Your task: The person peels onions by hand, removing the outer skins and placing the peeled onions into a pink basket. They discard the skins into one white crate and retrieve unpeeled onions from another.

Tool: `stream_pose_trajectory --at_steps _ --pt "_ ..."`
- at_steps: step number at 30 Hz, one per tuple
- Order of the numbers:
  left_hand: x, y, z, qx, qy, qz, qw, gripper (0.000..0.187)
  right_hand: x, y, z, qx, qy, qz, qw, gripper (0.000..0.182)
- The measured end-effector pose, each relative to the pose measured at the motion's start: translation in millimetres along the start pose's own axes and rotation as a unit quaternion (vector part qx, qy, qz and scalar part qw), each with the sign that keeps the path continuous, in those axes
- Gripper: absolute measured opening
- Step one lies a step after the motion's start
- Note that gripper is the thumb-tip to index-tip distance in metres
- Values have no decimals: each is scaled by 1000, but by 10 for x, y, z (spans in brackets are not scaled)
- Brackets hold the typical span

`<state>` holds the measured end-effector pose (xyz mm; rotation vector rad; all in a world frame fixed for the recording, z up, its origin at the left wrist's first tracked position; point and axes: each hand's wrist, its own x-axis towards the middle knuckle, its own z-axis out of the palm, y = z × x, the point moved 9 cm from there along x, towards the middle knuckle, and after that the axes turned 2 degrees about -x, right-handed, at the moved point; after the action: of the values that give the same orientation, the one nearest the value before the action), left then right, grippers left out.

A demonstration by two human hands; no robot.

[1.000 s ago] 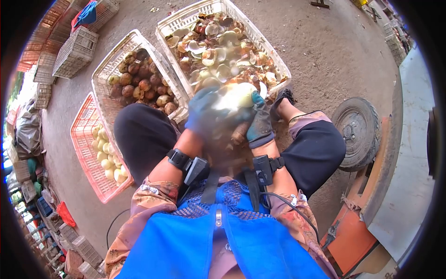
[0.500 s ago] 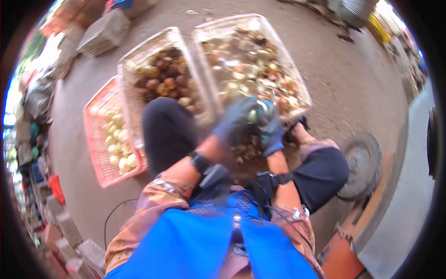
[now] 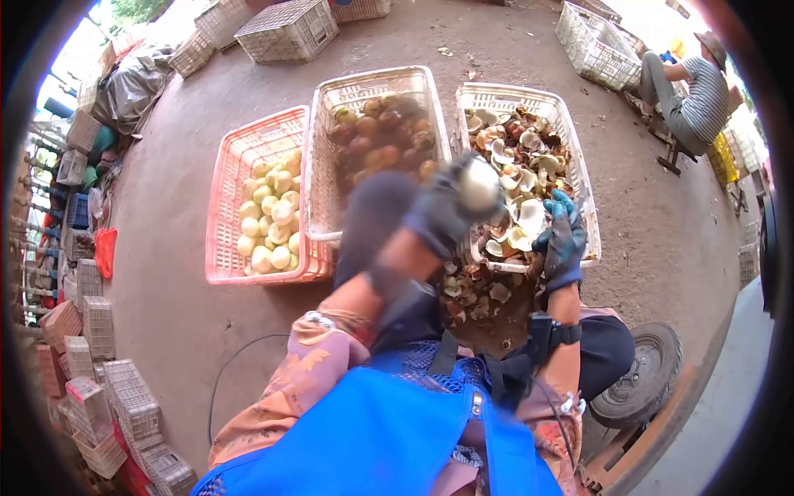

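Note:
My left hand (image 3: 438,211), in a dark glove and blurred by motion, is closed around a pale, round peeled onion (image 3: 480,188). It is above the gap between the middle crate and the peel crate. My right hand (image 3: 562,240), in a blue-stained glove, is at the near right corner of the peel crate (image 3: 583,169), its fingers curled; what they hold, if anything, is hidden. Curved white and brown onion peels (image 3: 529,161) fill that crate. Brown unpeeled onions (image 3: 380,136) lie in the middle white crate (image 3: 372,78). Peeled onions (image 3: 273,211) lie in the pink crate (image 3: 219,207).
Loose peels (image 3: 480,293) lie on the ground by my legs. A wheel (image 3: 641,372) stands at my right. Another person (image 3: 695,95) sits at the far right near a white crate (image 3: 595,50). Stacked crates (image 3: 132,401) line the left side.
My hands, together over the peel crate before, have come apart. The left one has swung away leftward with the peeled onion. The view has turned, and the crates appear further right.

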<state>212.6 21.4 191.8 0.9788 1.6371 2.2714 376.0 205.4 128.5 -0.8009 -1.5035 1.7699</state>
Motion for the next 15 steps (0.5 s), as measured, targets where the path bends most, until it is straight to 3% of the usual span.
stream_pose_trajectory --at_steps 2,3,4,5,6,7,8,9,10,11,14,15 --pt "236 350 -622 221 -24 -96 970 32 86 284 -136 -70 34 59 995 38" --pt "403 261 -940 -241 68 -137 958 35 124 537 -224 -88 24 110 990 36" --pt "417 201 -1357 -399 129 -224 880 40 191 720 -321 -104 4 105 989 33" --pt "460 432 -1899 -195 147 -94 965 47 169 878 -421 -92 22 136 986 35" --pt "356 599 -2486 201 189 36 961 42 124 991 -503 -80 39 168 982 38" --pt "213 504 -3110 410 197 115 883 35 107 1016 -537 -81 39 169 981 38" --pt "95 455 -3481 596 193 186 757 29 49 1116 -599 -50 62 217 973 41" --pt "5 371 -3834 516 213 73 827 26 -15 1212 -674 -21 85 265 960 44" --pt "-159 265 -4052 423 230 -42 876 23 1 1291 -742 4 24 249 968 44" --pt "-375 86 -4046 85 394 -117 907 21 -64 1233 -728 54 24 257 965 44" --pt "-390 -198 -3757 93 342 -141 924 25 -292 880 -648 133 76 281 947 44" --pt "-302 -342 -3463 28 317 -214 924 25 -346 880 -663 141 36 283 948 44"
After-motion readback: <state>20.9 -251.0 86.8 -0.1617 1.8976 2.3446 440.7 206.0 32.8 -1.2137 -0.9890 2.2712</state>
